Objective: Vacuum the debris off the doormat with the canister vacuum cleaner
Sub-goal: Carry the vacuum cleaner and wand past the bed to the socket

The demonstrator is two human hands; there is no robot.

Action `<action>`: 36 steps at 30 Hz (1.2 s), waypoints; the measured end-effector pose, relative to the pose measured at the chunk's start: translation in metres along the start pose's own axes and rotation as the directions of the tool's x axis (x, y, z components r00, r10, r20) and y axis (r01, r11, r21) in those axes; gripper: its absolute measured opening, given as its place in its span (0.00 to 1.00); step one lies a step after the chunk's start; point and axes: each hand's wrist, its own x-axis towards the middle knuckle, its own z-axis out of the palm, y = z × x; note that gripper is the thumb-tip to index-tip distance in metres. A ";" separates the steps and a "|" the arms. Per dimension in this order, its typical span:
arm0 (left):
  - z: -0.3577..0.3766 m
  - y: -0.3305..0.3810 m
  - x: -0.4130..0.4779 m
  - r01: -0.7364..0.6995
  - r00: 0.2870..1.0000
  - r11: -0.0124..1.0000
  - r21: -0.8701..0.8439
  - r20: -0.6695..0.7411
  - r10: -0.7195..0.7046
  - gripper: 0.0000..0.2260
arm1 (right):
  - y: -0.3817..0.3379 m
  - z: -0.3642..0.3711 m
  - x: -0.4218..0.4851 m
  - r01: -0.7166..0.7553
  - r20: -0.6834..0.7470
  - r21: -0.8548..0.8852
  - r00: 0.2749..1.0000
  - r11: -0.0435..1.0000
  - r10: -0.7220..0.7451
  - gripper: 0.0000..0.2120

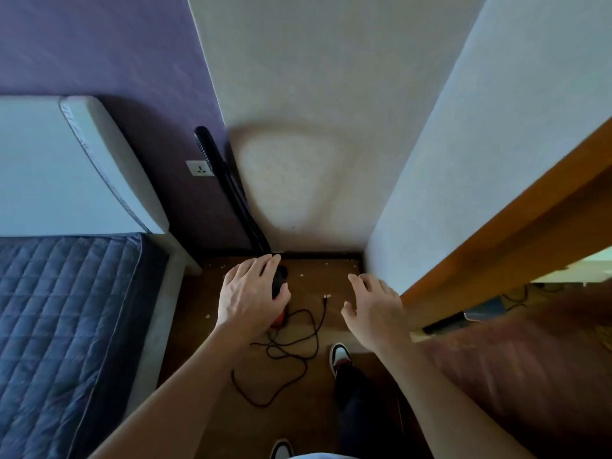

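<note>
Left hand point(251, 289) spread, apparently hovering over the canister vacuum point(279, 283); right hand point(374, 306) slack; advise a square grip, clear of the cord point(317, 332).

2 hands point(253, 289) point(374, 309), 2 shoes point(340, 354) point(281, 449), 1 vacuum point(279, 282), 1 cord point(311, 326), 1 socket point(200, 168)
</note>
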 end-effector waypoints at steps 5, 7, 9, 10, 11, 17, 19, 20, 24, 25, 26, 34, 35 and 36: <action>0.006 0.011 0.048 0.161 0.987 0.987 0.022 -0.011 -0.161 0.25 | 0.018 -0.012 0.090 0.151 0.094 0.002 0.984 0.989 -0.151 0.27; 0.007 0.014 0.063 0.237 0.971 0.971 0.034 -0.030 -0.236 0.25 | 0.021 -0.017 0.123 0.214 0.129 0.001 0.969 0.977 -0.212 0.27; 0.006 0.014 0.075 0.309 0.950 0.950 0.035 -0.043 -0.308 0.25 | 0.020 -0.021 0.153 0.276 0.150 0.014 0.950 0.961 -0.275 0.27; 0.006 0.013 0.078 0.343 0.939 0.939 0.035 -0.049 -0.341 0.25 | 0.017 -0.021 0.166 0.311 0.153 0.016 0.939 0.950 -0.309 0.27; 0.006 0.012 0.080 0.376 0.926 0.926 0.035 -0.057 -0.373 0.25 | 0.014 -0.020 0.177 0.347 0.155 0.013 0.926 0.938 -0.344 0.27; 0.004 -0.003 0.067 0.527 0.848 0.850 0.004 -0.069 -0.525 0.25 | -0.017 -0.006 0.214 0.488 0.198 0.036 0.852 0.872 -0.485 0.27; 0.010 -0.013 0.060 0.556 0.830 0.831 -0.012 -0.058 -0.555 0.25 | -0.030 0.003 0.218 0.504 0.209 0.061 0.837 0.861 -0.505 0.27; 0.014 -0.019 0.056 0.567 0.822 0.823 -0.019 -0.048 -0.568 0.25 | -0.034 0.009 0.219 0.508 0.219 0.065 0.832 0.859 -0.509 0.27; 0.034 -0.042 0.040 0.607 0.794 0.793 -0.051 -0.017 -0.608 0.26 | -0.047 0.028 0.221 0.510 0.239 0.058 0.827 0.858 -0.508 0.26; 0.040 -0.046 0.036 0.613 0.789 0.788 -0.064 -0.013 -0.615 0.26 | -0.049 0.032 0.222 0.507 0.233 0.060 0.831 0.860 -0.506 0.26; 0.045 -0.050 0.033 0.618 0.784 0.783 -0.075 -0.009 -0.620 0.26 | -0.051 0.036 0.222 0.504 0.230 0.059 0.833 0.862 -0.503 0.26; 0.098 -0.080 0.031 0.643 0.764 0.756 -0.124 0.041 -0.644 0.26 | -0.061 0.084 0.246 0.544 0.190 0.063 0.817 0.837 -0.545 0.26; 0.111 -0.084 0.035 0.641 0.766 0.757 -0.126 0.051 -0.640 0.26 | -0.060 0.095 0.252 0.550 0.176 0.070 0.814 0.832 -0.553 0.26; 0.125 -0.089 0.040 0.644 0.764 0.754 -0.129 0.063 -0.642 0.26 | -0.059 0.107 0.259 0.555 0.170 0.078 0.811 0.828 -0.559 0.26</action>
